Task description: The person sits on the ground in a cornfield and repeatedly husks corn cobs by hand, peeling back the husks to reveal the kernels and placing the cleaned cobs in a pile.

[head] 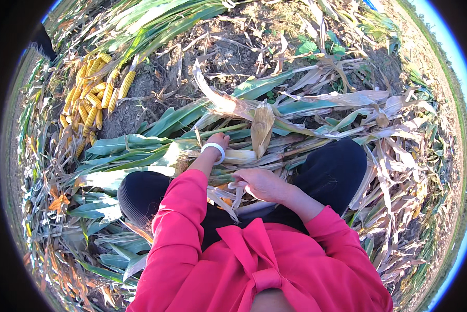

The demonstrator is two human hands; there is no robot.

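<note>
My left hand, with a white band at the wrist, reaches in among the cut corn stalks. Its fingers are curled and partly hidden, so what they hold is unclear. Just below it a pale ear of corn in its husk lies across the stalks. Closer to my body, my right hand pinches a dry strip of husk between thumb and fingers. Beyond both hands a dry, husk-covered ear points towards me.
A pile of husked yellow corn ears lies on the soil at the far left. Green corn leaves spread behind it. My bent knees flank the stalks. Dry husks cover the right side. A dark shape stands at the upper-left rim.
</note>
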